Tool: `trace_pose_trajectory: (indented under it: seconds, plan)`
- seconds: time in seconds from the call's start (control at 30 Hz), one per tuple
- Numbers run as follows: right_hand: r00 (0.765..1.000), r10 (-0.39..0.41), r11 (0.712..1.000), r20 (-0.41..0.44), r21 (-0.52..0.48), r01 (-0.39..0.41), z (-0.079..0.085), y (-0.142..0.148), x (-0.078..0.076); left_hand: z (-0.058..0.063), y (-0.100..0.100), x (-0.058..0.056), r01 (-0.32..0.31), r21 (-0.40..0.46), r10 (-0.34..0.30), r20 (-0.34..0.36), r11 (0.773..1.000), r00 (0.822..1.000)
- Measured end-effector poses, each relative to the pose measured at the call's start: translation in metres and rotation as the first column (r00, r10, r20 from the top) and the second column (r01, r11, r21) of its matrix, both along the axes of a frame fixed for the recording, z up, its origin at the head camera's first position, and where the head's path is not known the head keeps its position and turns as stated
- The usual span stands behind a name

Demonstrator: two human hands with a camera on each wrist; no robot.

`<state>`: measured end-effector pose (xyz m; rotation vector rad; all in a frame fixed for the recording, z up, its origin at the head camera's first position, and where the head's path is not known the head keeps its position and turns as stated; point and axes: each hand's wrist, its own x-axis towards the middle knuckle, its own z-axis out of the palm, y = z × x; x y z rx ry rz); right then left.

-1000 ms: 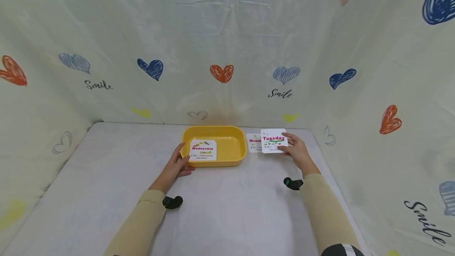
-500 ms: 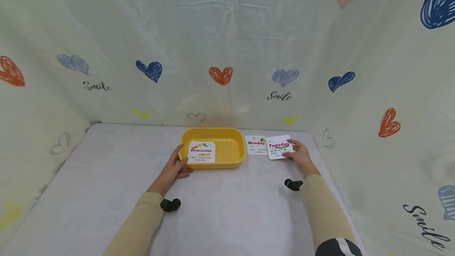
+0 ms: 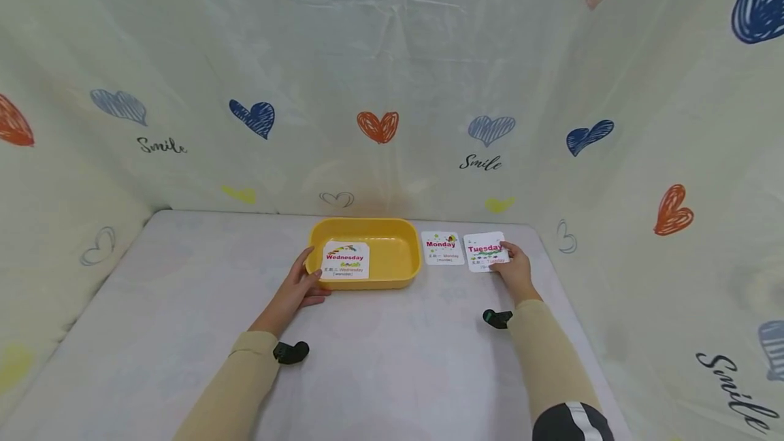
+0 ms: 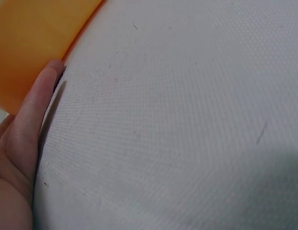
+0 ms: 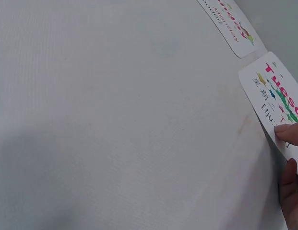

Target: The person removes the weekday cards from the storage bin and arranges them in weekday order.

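Note:
My left hand (image 3: 297, 287) grips the left end of a yellow plastic tray (image 3: 397, 254); in the left wrist view its fingers (image 4: 31, 112) lie against the tray's wall (image 4: 29, 43). A white "Wednesday" card (image 3: 345, 261) lies in the tray, on the left. Farther right, my right hand (image 3: 518, 272) pinches the right edge of a "Tuesday" card (image 3: 482, 250). The right wrist view has the thumb (image 5: 290, 133) on that card's face. Between tray and "Tuesday" lies a "Monday" card (image 3: 442, 248), a narrow gap separating the two cards.
A white cloth (image 3: 392, 366) covers the table, whose back edge runs just behind the tray and cards. Light curtains (image 3: 380, 53) printed with hearts and "Smile" stand behind and at both sides. Each wrist carries a small black device (image 3: 291, 352).
The "Tuesday" card has moved right with my right hand, off the "Monday" card it partly covered, and has come down beside it. My left hand stays at the tray.

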<state>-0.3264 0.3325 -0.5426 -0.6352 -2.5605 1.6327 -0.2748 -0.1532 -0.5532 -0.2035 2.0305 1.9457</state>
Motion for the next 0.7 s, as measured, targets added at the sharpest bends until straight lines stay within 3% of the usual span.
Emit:
trace_pose_trajectory:
  seconds: [0.3,0.5,0.7]
  plan:
    - [1.000,-0.026,0.998,-0.014,0.064,0.027,-0.0008,-0.0060,0.0013,0.0001,0.0013,0.0001,-0.009,0.011,0.009,0.002,1.000,1.000]
    - [0.997,-0.080,0.995,-0.017,0.064,0.081,-0.0055,-0.0034,0.0002,0.0011,0.0016,0.0012,-0.003,0.005,0.003,-0.011,1.000,1.000]
    - [0.997,-0.076,0.995,-0.025,0.058,0.077,-0.0089,-0.0014,-0.0032,-0.0002,0.0007,0.0003,-0.004,0.006,0.004,-0.007,1.000,1.000]
